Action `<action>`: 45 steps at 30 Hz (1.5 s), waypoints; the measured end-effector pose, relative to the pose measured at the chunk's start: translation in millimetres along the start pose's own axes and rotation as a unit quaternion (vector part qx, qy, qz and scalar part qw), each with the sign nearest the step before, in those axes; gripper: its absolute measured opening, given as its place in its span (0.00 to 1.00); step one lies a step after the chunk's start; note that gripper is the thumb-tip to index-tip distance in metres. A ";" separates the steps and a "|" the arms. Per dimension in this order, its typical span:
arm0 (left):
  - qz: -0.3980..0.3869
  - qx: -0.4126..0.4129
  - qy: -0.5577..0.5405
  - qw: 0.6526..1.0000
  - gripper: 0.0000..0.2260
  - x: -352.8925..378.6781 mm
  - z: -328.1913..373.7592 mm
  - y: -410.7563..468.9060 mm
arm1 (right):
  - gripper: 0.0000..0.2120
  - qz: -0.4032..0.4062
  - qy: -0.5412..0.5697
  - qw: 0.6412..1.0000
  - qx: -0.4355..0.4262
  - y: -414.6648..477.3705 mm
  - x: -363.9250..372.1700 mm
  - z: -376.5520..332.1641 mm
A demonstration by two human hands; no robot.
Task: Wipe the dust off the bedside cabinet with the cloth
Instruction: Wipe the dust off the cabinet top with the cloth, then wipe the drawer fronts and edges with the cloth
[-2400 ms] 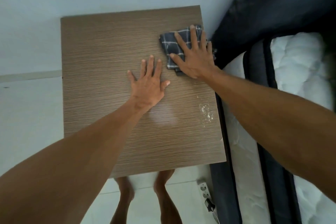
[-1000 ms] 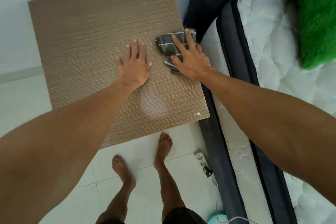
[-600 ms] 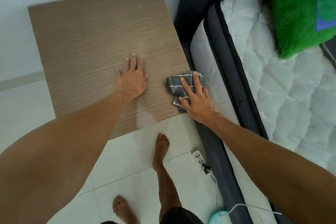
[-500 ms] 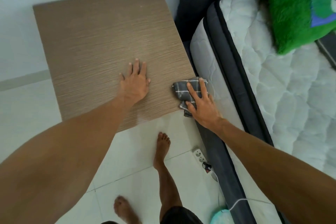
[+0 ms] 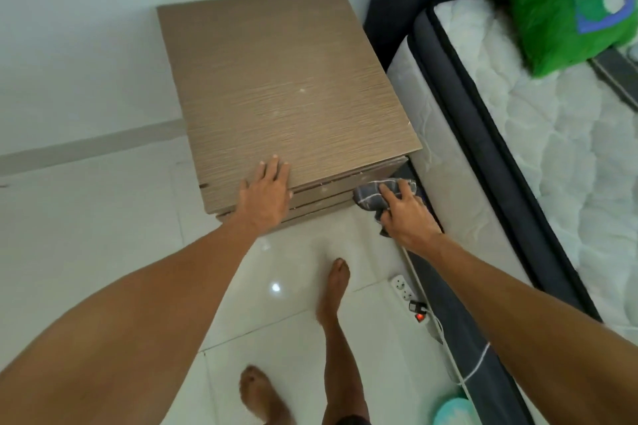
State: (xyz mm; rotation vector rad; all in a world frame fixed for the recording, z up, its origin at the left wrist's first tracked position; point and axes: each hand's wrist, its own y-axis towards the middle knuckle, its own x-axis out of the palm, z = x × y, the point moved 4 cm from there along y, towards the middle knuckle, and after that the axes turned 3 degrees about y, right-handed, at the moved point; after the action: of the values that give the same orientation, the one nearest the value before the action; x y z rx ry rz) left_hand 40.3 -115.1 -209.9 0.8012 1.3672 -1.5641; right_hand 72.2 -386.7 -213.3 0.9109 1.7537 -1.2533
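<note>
The bedside cabinet (image 5: 283, 79) has a brown wood-grain top and stands against the white wall, beside the bed. My left hand (image 5: 264, 195) lies flat, fingers apart, over the top's front edge. My right hand (image 5: 404, 214) grips the dark grey checked cloth (image 5: 371, 198) and presses it against the right end of the cabinet's front face, below the top. A few pale specks show on the top's surface.
A white mattress (image 5: 518, 134) with dark trim runs along the cabinet's right side, with a green plush pillow (image 5: 566, 0) on it. A power strip (image 5: 411, 300) with a cable lies on the white tiled floor by the bed. My bare feet (image 5: 331, 290) stand in front of the cabinet.
My right hand slid the cloth along the top's right side toward the front, then off the edge onto the front face. My left hand moved back to the front edge. I stepped back.
</note>
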 end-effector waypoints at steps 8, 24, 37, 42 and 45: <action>0.020 -0.018 0.015 1.000 0.28 22.8 -20.1 -46.0 | 0.27 0.151 0.034 0.988 0.021 8.8 -45.1 -8.0; 0.121 -0.108 -0.024 0.986 0.26 43.7 7.9 -67.7 | 0.27 0.058 0.070 0.991 -0.096 -9.5 45.1 -44.5; 0.196 -0.326 -0.178 0.908 0.20 92.9 -30.7 -75.8 | 0.27 0.197 0.182 0.962 0.052 64.2 24.1 49.5; 0.219 -0.340 -0.277 0.872 0.26 106.4 -56.0 -55.8 | 0.30 0.169 0.191 0.965 0.059 79.8 49.0 47.5; 0.231 -0.349 -0.315 0.851 0.25 106.9 -60.4 -50.8 | 0.32 0.180 0.183 0.965 0.059 77.5 56.5 40.6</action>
State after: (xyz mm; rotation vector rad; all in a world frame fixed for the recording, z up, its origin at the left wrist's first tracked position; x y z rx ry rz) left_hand -53.7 -77.3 -295.8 0.1052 1.0165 -0.7350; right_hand 123.1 -399.6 -303.2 1.5350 1.6939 -1.0027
